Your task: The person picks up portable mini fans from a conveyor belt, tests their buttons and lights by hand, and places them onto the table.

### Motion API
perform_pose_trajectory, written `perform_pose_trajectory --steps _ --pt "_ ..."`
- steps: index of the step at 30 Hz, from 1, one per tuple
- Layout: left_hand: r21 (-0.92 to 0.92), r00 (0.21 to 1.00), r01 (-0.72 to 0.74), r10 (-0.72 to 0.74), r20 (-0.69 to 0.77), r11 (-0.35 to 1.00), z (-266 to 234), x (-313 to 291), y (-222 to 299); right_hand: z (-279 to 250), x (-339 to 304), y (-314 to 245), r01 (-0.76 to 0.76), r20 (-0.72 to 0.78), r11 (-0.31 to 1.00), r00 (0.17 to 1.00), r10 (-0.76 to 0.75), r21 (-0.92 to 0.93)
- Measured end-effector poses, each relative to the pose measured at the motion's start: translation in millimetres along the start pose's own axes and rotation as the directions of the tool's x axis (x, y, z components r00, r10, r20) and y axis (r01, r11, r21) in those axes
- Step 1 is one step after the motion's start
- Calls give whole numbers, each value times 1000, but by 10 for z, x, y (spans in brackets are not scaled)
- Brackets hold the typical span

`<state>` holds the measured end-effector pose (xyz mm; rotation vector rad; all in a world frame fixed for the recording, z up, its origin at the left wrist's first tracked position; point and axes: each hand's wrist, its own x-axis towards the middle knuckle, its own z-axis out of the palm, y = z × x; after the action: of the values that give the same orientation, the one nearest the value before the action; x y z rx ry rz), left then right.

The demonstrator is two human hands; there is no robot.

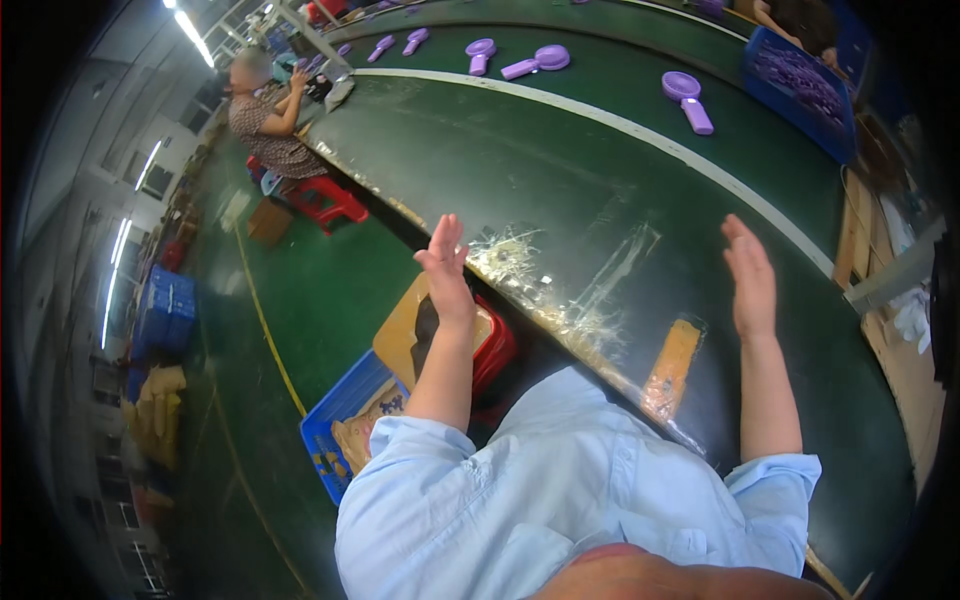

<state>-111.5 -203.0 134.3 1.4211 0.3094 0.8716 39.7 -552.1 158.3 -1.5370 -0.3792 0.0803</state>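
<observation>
My left hand (445, 265) is raised and flat, fingers together and pointing up, over the near edge of a dark green conveyor belt (560, 190). My right hand (750, 275) is raised the same way above the belt, palm facing inward. Neither hand holds anything. The two hands are wide apart. Several purple handheld fans lie farther up the belt; the nearest fan (687, 98) is well beyond my right hand. An orange block (672, 365) wrapped in clear tape sits on the belt's near edge between my forearms.
A blue crate (800, 85) of purple parts stands at the belt's far right. A person (265, 115) sits at the belt's left end beside a red stool (325, 200). A red stool (492, 350) and a blue crate (345, 430) are below my left arm.
</observation>
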Motion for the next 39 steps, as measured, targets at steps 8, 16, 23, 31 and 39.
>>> perform_pose_trajectory --steps 8,16,23,31,39 --pt "718 936 -350 188 298 601 265 156 -867 254 96 830 308 145 729 949 -279 -612" --pt "819 865 -501 159 475 280 314 159 -862 309 159 888 452 310 698 892 -330 -556" --pt "809 871 -492 161 465 323 414 185 -904 288 154 839 429 319 662 903 -289 -615" --pt "807 877 -481 181 446 343 304 207 -884 401 183 814 443 327 675 896 -302 -591" --pt "809 869 -494 201 452 318 283 196 -842 413 168 786 430 307 697 902 -304 -573"
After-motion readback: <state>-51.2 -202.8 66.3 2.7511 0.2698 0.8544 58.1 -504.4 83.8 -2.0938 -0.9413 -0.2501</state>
